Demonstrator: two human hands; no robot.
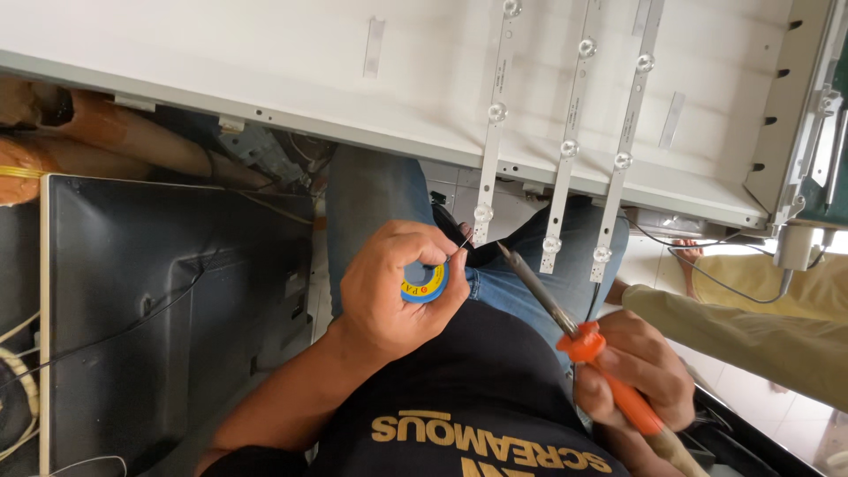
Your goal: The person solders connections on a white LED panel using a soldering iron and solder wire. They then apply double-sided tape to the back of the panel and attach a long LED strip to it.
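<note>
Left hand (389, 291) fingers pinch a small blue solder spool (426, 283): light, its wire soft. Right hand (636, 371) grips the soldering iron (565, 331) by its orange handle, stiff, tip near the LED strips (490, 132).

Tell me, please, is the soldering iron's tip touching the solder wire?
Apart: the head view shows dark fabric between the soldering iron's tip and the solder wire.

The person's left hand (397, 287) is curling into a closed grip in front of the torso, its knuckles facing the camera, thumb and forefinger pinching together at the upper right, with the bare forearm running down and to the left. The right hand (636, 371) is closing in a fist-like grip lower on the right, fingers wrapping around.
</note>
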